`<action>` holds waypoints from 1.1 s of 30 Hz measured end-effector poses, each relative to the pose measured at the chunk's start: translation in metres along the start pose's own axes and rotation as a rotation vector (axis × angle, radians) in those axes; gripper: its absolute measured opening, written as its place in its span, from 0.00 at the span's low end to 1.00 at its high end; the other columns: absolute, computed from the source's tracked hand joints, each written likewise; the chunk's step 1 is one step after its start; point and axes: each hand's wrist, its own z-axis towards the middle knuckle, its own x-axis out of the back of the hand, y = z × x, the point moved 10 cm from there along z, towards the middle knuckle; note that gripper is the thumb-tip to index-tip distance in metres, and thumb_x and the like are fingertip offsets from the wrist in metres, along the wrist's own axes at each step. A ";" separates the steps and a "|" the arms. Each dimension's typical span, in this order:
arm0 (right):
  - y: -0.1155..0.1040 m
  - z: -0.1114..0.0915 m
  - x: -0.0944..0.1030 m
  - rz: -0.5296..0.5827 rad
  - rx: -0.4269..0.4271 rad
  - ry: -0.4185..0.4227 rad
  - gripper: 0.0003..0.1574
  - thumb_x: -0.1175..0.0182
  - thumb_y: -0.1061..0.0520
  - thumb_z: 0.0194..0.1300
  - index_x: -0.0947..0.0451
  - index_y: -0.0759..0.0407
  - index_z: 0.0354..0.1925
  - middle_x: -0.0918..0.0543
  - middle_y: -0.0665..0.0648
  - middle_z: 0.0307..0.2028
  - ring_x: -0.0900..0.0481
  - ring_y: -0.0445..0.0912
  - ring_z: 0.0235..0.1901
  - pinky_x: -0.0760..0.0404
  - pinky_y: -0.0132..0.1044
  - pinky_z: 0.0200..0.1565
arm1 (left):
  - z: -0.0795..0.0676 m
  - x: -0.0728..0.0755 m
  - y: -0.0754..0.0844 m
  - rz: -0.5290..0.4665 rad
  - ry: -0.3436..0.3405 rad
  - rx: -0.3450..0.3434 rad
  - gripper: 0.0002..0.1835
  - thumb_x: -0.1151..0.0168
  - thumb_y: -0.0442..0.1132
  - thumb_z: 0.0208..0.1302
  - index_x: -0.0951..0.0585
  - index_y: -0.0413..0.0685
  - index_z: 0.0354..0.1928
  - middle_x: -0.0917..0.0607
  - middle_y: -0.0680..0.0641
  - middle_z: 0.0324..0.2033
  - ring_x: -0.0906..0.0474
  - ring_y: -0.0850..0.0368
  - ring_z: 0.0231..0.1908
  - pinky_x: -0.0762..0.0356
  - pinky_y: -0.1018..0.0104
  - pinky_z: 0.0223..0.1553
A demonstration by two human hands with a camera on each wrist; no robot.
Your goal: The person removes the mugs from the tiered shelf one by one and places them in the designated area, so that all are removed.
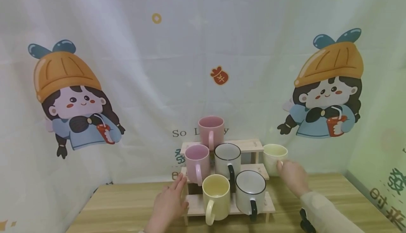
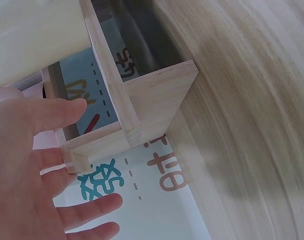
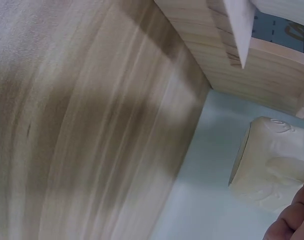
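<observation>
My right hand (image 1: 293,176) grips a pale yellow mug (image 1: 274,155) by its handle, in the air off the right end of a three-tier wooden rack (image 1: 248,145). In the right wrist view the embossed mug (image 3: 272,165) shows with curled fingers (image 3: 292,220) at its handle. My left hand (image 1: 169,201) has its fingers spread at the rack's left end and holds nothing; whether it touches the wood I cannot tell. On the top tier stands a pink mug (image 1: 211,129). The middle tier bears a mauve mug (image 1: 193,166) and a black-rimmed white mug (image 1: 226,162).
A yellow mug (image 1: 217,197) and another black-rimmed white mug (image 1: 248,194) stand on the bottom tier, handles facing me. The rack rests on a wood-grain table (image 1: 123,204). A printed cloth (image 1: 177,71) hangs behind. A dark object (image 1: 306,220) lies under the right forearm.
</observation>
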 end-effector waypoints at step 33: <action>0.015 -0.008 -0.038 -0.044 0.043 -0.045 0.28 0.57 0.53 0.70 0.36 0.58 0.12 0.28 0.57 0.14 0.31 0.49 0.17 0.30 0.42 0.17 | -0.002 0.000 0.000 0.004 0.072 -0.016 0.42 0.27 0.46 0.46 0.30 0.45 0.65 0.31 0.44 0.67 0.23 0.32 0.47 0.20 0.40 0.42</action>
